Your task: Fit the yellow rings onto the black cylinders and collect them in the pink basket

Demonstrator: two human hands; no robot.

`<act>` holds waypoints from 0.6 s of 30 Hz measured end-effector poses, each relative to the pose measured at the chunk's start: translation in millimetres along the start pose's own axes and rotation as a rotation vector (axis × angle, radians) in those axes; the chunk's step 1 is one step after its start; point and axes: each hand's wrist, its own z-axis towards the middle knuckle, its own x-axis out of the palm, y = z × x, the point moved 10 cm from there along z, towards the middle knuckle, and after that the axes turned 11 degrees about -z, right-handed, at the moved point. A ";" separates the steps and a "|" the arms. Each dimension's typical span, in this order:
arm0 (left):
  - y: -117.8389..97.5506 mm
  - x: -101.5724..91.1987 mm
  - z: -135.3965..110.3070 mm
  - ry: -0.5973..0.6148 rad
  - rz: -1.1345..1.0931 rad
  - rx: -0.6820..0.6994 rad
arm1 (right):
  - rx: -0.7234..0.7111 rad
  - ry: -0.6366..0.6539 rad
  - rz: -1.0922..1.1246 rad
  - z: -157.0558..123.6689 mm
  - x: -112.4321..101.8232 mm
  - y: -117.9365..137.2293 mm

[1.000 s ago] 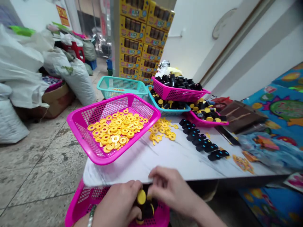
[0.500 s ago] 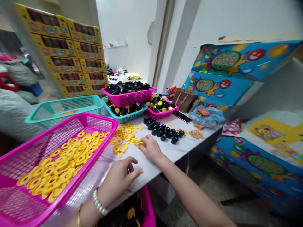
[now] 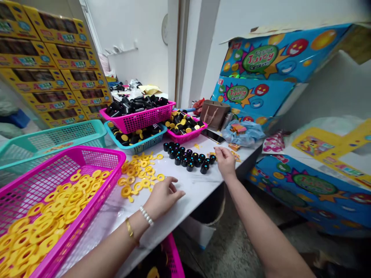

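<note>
Head view: black cylinders (image 3: 190, 166) upright, clustered, seemingly mostly blue-dotted.

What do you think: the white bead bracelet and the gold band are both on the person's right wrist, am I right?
Not quite, the side is wrong: the head view shows the white bead bracelet and the gold band both on the person's left wrist.

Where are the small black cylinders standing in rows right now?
In the head view, the small black cylinders stand near the picture's middle, on the white table, between the loose yellow rings to their left and the right hand.
</note>
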 end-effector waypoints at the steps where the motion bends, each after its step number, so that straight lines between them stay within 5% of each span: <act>1: -0.2 5.8 10.5 -0.004 -0.036 -0.016 | 0.023 0.034 0.008 8.2 6.1 -10.9; 8: 2.3 25.8 67.6 -0.151 -0.037 -0.052 | 0.116 0.251 0.041 8.2 52.5 -25.2; 18: -4.0 40.4 83.9 -0.192 0.074 0.009 | 0.252 0.124 -0.045 -14.7 42.9 -34.7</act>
